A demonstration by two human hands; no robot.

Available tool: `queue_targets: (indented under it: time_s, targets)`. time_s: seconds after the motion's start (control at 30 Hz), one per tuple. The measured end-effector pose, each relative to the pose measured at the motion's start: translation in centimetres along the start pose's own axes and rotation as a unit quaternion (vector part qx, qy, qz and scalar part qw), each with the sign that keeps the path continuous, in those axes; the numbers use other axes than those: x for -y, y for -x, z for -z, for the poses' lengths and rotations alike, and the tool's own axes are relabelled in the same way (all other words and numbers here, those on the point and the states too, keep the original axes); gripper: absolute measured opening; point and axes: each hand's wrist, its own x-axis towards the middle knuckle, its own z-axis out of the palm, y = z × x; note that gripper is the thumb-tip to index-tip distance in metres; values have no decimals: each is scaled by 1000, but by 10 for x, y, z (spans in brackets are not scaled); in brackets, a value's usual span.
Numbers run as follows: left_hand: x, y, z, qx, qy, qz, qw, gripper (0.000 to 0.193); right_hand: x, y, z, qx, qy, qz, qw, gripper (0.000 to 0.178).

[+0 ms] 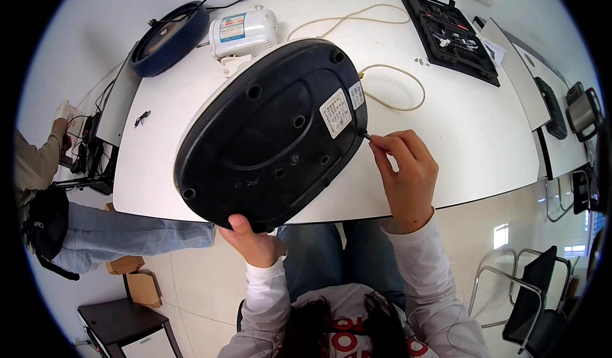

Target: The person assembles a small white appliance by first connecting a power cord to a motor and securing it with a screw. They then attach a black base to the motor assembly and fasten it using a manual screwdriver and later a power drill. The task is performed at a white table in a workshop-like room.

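A wide oval appliance base (268,103) is tipped up on the white table, its black underside facing me, with round recesses and two pale labels. My left hand (248,240) grips its lower edge, the thumb on the underside and the other fingers hidden behind. At the right edge of the base, my right hand (408,170) pinches a small dark rod (366,136) between thumb and fingertips, its tip against the rim. Whether the rod is a screw or a tool bit I cannot tell. Just behind the base lies a white motor housing (245,31) with a blue-and-white label.
A dark blue round part (169,36) with a black cord stands at the far left. A beige cord (414,96) loops across the table (472,160). An open black tool case (449,36) lies far right, small metal bits (421,61) beside it. Another person (95,230) is at the left.
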Motion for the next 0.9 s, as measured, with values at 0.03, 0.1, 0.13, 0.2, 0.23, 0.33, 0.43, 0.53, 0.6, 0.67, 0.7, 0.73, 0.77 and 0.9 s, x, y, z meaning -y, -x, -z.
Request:
queue_targets:
  time_s: [0.03,0.1,0.13,0.2,0.23,0.33,0.43,0.53,0.6,0.67,0.7,0.73,0.77,0.9]
  targets:
    - [-2,0,-1,5,2,0,1000,66,-1,0,1,3,5,1,1000,12]
    - [-2,0,-2,9,0,-3,1000,68,-1,0,1,6,19,5,1000,12]
    - [-2,0,-2,9,-6,-6,1000,68,1,0,1,7,28,9,1000,12]
    - [-2,0,-2,10,-11,-8,1000,69,2,-2,1,11,43,22,999,12]
    - [-2,0,-1,12,-10,-7,1000,69,2,-3,1,13,49,30,998,12]
    - [-1,0,-1,13,-13,-12,1000,70,2,-7,3,30,64,51,996,11]
    - [-6,-2,-10,-16,-26,-11,999,79,-3,-10,4,59,72,55,994,10]
    - [-9,-1,-12,-33,-29,-10,999,83,-6,-13,5,94,51,43,993,10]
    - [-8,0,-11,-32,-25,-6,999,82,-6,-16,5,110,42,32,993,11]
    - [-7,2,-8,-30,-22,1,999,82,-3,-18,4,121,44,22,991,11]
    - [-6,3,-7,-34,-19,3,999,82,-4,-18,3,123,42,15,991,12]
    - [-4,3,-7,-39,-15,4,999,82,-4,-18,3,124,39,8,991,13]
    - [-3,3,-7,-44,-11,5,999,82,-6,-17,2,126,36,1,991,13]
    - [-3,1,-6,-28,-10,1,1000,83,-14,-12,-4,97,46,40,993,11]
